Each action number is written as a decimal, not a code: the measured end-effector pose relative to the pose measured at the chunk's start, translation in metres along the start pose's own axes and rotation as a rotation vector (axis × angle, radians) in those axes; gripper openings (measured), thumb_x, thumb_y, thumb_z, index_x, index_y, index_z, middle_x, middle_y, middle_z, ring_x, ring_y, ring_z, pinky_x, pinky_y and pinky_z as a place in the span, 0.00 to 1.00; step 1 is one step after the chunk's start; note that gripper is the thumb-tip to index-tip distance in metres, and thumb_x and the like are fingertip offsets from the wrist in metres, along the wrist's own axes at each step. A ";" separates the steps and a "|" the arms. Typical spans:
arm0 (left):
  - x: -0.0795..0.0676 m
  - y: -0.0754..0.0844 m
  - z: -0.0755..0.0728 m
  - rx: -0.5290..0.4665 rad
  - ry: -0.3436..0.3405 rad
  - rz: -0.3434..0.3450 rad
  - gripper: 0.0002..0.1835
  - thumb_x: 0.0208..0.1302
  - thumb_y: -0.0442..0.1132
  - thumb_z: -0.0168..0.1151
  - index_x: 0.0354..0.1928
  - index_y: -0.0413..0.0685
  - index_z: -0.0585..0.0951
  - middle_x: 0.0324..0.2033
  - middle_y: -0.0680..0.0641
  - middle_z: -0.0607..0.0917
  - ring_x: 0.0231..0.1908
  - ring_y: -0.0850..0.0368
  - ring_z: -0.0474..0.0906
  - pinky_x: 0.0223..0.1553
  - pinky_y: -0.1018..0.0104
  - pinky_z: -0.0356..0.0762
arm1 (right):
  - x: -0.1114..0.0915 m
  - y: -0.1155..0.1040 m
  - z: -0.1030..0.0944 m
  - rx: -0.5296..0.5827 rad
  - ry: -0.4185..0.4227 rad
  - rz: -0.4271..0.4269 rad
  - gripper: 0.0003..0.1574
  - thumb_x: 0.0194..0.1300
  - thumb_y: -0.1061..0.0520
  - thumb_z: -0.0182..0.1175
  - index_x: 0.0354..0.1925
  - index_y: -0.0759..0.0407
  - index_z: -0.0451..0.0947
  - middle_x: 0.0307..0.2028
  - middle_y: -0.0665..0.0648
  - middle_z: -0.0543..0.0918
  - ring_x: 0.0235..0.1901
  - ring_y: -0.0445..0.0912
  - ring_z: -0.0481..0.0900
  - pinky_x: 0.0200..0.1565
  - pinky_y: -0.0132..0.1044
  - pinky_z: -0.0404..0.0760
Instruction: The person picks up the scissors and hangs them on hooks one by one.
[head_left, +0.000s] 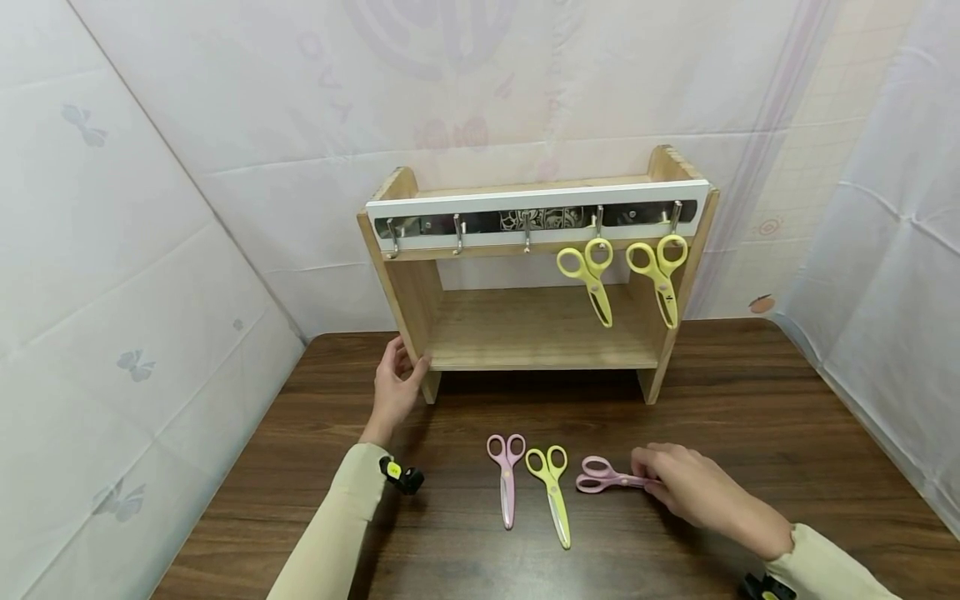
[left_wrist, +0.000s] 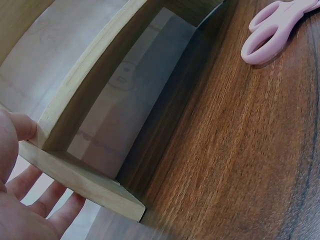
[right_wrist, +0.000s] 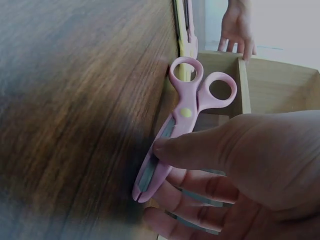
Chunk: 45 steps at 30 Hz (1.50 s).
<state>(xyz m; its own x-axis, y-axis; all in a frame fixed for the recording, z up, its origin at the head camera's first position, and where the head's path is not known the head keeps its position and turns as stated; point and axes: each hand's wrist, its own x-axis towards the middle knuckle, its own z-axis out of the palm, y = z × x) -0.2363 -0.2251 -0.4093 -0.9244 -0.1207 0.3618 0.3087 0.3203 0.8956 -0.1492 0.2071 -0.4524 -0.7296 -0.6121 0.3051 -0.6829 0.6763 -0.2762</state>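
Observation:
My right hand (head_left: 693,487) pinches a pair of pink scissors (right_wrist: 187,100) by the blade part, thumb on one face and fingers behind. Their handle loops point left, low over the tabletop in the head view. With thumb and fingers on opposite sides, my left hand (head_left: 395,390) grips the lower left side panel (left_wrist: 85,177) of a wooden shelf (head_left: 540,321). Between the hands lie another pair of pink scissors (head_left: 507,479) and a pair of yellow scissors (head_left: 553,496), loops toward the shelf.
A white rail (head_left: 480,202) with several metal hooks runs across the shelf's upper front. Yellow scissors (head_left: 592,279) hang from its fourth hook, and other yellow scissors (head_left: 662,275) from the rightmost. The dark wooden table (head_left: 315,433) meets cloth-covered walls behind and at both sides.

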 end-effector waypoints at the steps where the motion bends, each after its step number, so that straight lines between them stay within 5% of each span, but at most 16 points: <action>1: 0.000 0.000 0.000 -0.003 -0.001 0.000 0.27 0.72 0.28 0.62 0.70 0.33 0.69 0.58 0.29 0.80 0.55 0.35 0.80 0.46 0.76 0.74 | 0.000 0.000 0.001 -0.004 0.002 0.000 0.26 0.53 0.67 0.76 0.29 0.42 0.71 0.27 0.37 0.72 0.26 0.33 0.66 0.23 0.32 0.66; 11: 0.000 0.000 -0.001 0.004 -0.002 0.001 0.26 0.72 0.28 0.61 0.70 0.33 0.69 0.57 0.29 0.80 0.55 0.36 0.80 0.47 0.75 0.75 | 0.000 -0.001 0.003 -0.013 0.014 0.000 0.24 0.54 0.66 0.76 0.29 0.42 0.72 0.26 0.37 0.72 0.25 0.32 0.66 0.23 0.32 0.67; 19: 0.000 0.000 -0.001 0.014 -0.008 -0.009 0.27 0.72 0.29 0.62 0.70 0.34 0.68 0.58 0.29 0.80 0.55 0.37 0.80 0.54 0.51 0.77 | 0.000 -0.003 0.002 -0.008 0.017 0.006 0.25 0.53 0.67 0.75 0.28 0.42 0.72 0.25 0.37 0.70 0.25 0.32 0.65 0.23 0.30 0.66; 26: 0.010 -0.034 0.002 -0.001 0.018 0.001 0.27 0.73 0.32 0.62 0.71 0.40 0.69 0.59 0.31 0.80 0.55 0.38 0.79 0.56 0.42 0.75 | 0.000 -0.003 0.001 -0.002 -0.012 0.029 0.24 0.55 0.66 0.75 0.28 0.41 0.72 0.25 0.37 0.70 0.24 0.32 0.65 0.21 0.31 0.65; 30: 0.011 -0.039 0.002 -0.003 0.021 0.001 0.27 0.73 0.34 0.64 0.70 0.45 0.70 0.59 0.35 0.81 0.54 0.42 0.80 0.56 0.44 0.76 | 0.002 -0.003 -0.002 -0.004 -0.048 0.035 0.23 0.57 0.65 0.74 0.28 0.41 0.72 0.25 0.36 0.72 0.22 0.32 0.65 0.20 0.32 0.65; 40: 0.010 -0.037 -0.001 -0.037 -0.010 -0.026 0.28 0.74 0.34 0.62 0.73 0.46 0.68 0.63 0.34 0.77 0.59 0.37 0.77 0.59 0.39 0.72 | 0.012 -0.001 -0.030 -0.110 -0.078 -0.002 0.22 0.57 0.64 0.76 0.30 0.41 0.74 0.26 0.36 0.74 0.23 0.33 0.67 0.20 0.32 0.66; 45: 0.006 -0.023 -0.002 -0.034 -0.024 -0.039 0.28 0.74 0.32 0.61 0.73 0.41 0.67 0.63 0.30 0.76 0.60 0.33 0.76 0.59 0.38 0.73 | 0.020 0.000 -0.047 -0.166 -0.032 -0.038 0.21 0.56 0.63 0.76 0.30 0.42 0.75 0.27 0.38 0.75 0.23 0.33 0.69 0.20 0.33 0.69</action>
<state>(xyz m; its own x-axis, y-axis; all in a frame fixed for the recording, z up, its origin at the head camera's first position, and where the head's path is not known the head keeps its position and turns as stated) -0.2482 -0.2344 -0.4272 -0.9408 -0.1102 0.3204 0.2793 0.2834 0.9174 -0.1624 0.2143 -0.4031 -0.7059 -0.6497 0.2821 -0.6965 0.7091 -0.1097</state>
